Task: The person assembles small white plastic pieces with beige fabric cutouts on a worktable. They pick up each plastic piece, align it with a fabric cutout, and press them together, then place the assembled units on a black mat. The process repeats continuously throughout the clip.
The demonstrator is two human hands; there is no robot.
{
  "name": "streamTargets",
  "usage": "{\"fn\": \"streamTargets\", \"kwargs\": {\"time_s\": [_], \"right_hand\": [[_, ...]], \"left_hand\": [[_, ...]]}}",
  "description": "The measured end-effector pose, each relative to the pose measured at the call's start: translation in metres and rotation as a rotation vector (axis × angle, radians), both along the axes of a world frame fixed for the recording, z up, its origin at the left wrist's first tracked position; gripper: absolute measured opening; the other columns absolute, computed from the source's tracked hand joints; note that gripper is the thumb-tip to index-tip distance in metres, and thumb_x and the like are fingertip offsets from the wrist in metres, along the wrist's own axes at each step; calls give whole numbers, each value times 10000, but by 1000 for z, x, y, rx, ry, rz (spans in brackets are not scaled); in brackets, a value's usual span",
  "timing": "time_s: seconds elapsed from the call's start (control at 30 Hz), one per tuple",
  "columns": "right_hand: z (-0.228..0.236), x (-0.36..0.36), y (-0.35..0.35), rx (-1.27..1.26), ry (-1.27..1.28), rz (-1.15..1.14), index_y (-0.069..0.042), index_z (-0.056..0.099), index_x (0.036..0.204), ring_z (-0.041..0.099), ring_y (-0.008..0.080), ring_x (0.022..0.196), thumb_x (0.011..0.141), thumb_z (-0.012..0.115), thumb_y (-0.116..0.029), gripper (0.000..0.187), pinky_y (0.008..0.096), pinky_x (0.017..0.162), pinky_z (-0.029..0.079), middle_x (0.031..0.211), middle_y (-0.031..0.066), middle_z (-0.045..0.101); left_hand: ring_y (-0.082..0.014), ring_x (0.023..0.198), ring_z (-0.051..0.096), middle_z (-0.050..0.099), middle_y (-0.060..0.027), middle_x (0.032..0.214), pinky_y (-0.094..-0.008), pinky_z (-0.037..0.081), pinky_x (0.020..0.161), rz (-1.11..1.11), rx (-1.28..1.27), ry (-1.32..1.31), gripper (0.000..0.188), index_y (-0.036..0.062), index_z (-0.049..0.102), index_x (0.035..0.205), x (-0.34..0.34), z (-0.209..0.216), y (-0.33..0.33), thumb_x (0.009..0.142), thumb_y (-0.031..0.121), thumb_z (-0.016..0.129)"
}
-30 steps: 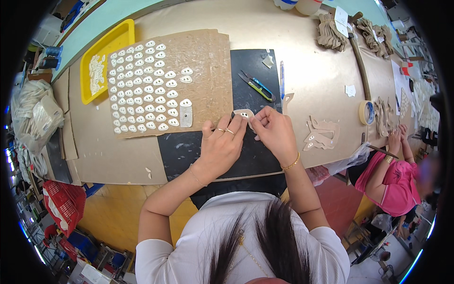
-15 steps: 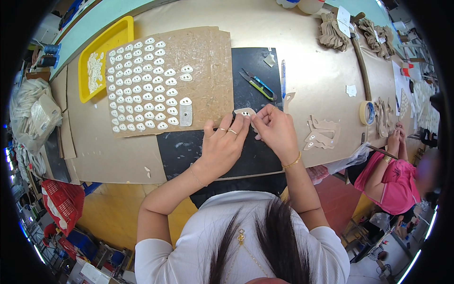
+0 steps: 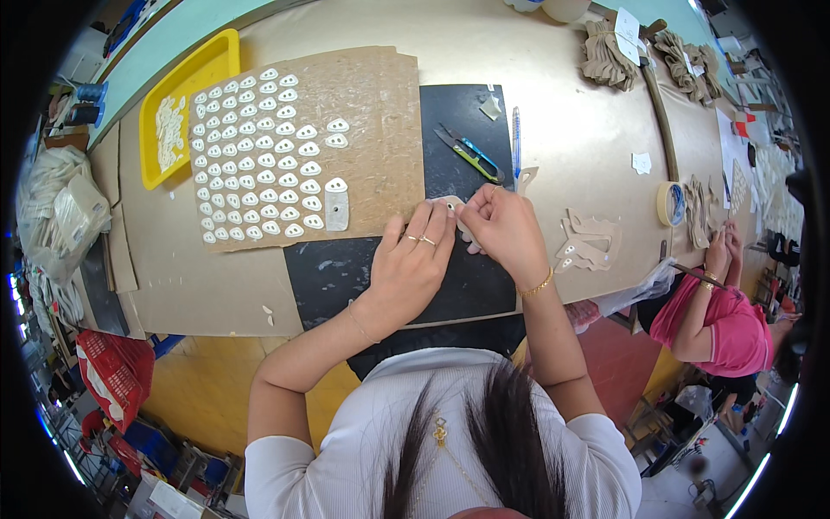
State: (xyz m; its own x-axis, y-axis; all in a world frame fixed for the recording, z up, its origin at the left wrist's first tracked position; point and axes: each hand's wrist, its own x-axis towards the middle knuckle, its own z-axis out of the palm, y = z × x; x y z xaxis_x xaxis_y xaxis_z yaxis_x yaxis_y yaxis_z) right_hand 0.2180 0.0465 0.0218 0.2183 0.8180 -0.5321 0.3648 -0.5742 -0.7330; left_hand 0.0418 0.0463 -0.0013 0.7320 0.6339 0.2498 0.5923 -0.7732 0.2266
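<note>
At the upper middle of the black mat [image 3: 346, 281], both hands work on a small beige leather piece [image 3: 446, 200]. The fingers of my left hand [image 3: 412, 259] press together on its near left side. My right hand [image 3: 503, 232] pinches at its right part with thumb and forefinger. A dark hole shows in the piece between the fingertips; the rest is mostly covered. Left of the hands lies a brown board [image 3: 376, 95] with rows of small white two-holed pieces [image 3: 266, 161]. A grey rectangular plate [image 3: 337, 213] rests at its right side.
Thread snips [image 3: 470, 154] and a pen [image 3: 516, 143] lie beyond the hands. Several beige cutouts [image 3: 595, 235] are to the right, near a tape roll [image 3: 665, 205]. A yellow tray [image 3: 227, 62] holds loose white bits. A co-worker in pink [image 3: 731, 333] sits at right.
My right fingertips have shifted a little left over the leather piece, covering more of its white two-holed part. My left hand keeps nearly the same place. The view has shifted slightly.
</note>
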Motion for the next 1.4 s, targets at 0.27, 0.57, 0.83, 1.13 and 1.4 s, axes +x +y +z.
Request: {"fn": "streamTargets", "kwargs": {"time_s": [0.27,0.57,0.83,1.13,1.4], "right_hand": [[-7,-4,-5,281,-490,181,-29,665,820,674,263,587,886,756,-266,263,365,563,501,649,103,677],[-6,-1,2,218,-479,185,-41,676,810,672,283,600,873,768,-293,275,377,575,499,653,105,674],[-5,1,4,178,-482,211,-60,666,816,678,321,649,889,745,-295,258,415,605,509,680,118,680],[-10,-3,-17,416,-487,151,-44,651,973,673,356,798,879,709,-124,136,444,701,516,848,177,682],[12,15,-49,549,-532,113,-33,643,985,639,358,804,877,696,-68,125,457,747,500,866,142,651]], "left_hand": [[-349,1221,560,605,-227,1240,-444,455,1029,-41,36,68,417,-109,641,1180,10,5,-1,815,88,597],[-351,1242,550,597,-230,1258,-444,439,1065,-40,63,124,441,-106,630,1210,10,4,-5,828,109,584],[-354,1209,556,586,-224,1258,-445,458,1018,-57,-14,4,420,-104,642,1169,11,2,1,804,100,610],[-333,1142,567,603,-187,1149,-422,455,971,-3,-91,-119,399,-51,607,1150,12,4,1,776,88,613],[-292,1153,558,613,-147,1145,-404,459,908,71,58,-41,395,-31,653,1115,21,-7,-8,762,143,677]]}}
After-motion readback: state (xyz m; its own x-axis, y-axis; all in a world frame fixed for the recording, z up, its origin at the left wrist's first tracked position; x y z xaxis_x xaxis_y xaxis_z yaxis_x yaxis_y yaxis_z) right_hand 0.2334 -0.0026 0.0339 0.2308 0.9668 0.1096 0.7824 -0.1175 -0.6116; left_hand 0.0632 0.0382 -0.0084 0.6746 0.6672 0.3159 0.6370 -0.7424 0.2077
